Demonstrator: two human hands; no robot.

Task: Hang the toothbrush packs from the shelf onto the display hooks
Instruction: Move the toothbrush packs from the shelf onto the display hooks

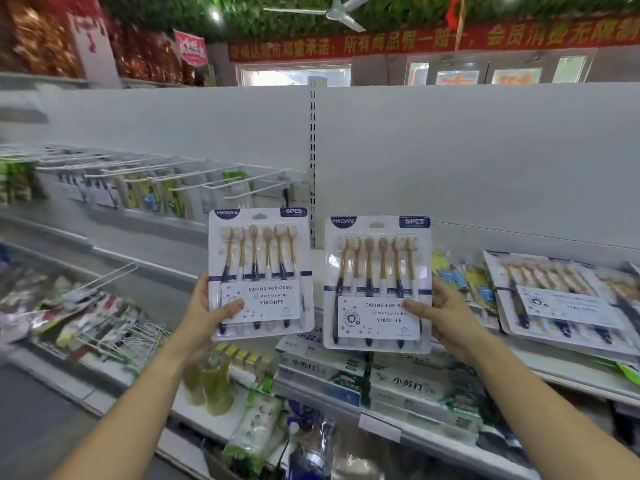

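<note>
I hold two flat blister packs of toothbrushes upright in front of the shelving. My left hand (204, 311) grips the left toothbrush pack (260, 271) at its lower left edge, thumb on the front label. My right hand (441, 311) grips the right toothbrush pack (377, 282) at its lower right edge, thumb on its label. Each pack shows a row of gold-handled brushes and a hang hole at the top. White wire display hooks (242, 188) jut from the back panel up and to the left, just above the left pack. More of the same packs lie stacked on the shelf (561, 306) at right.
Other toothbrush packs (145, 197) hang on the hooks further left. Toothpaste boxes (398, 382) sit on the shelf below my hands, with bottles (211, 382) to their left. A slotted upright post (312, 161) divides the white back panels. Lower left hooks (104, 282) carry bagged goods.
</note>
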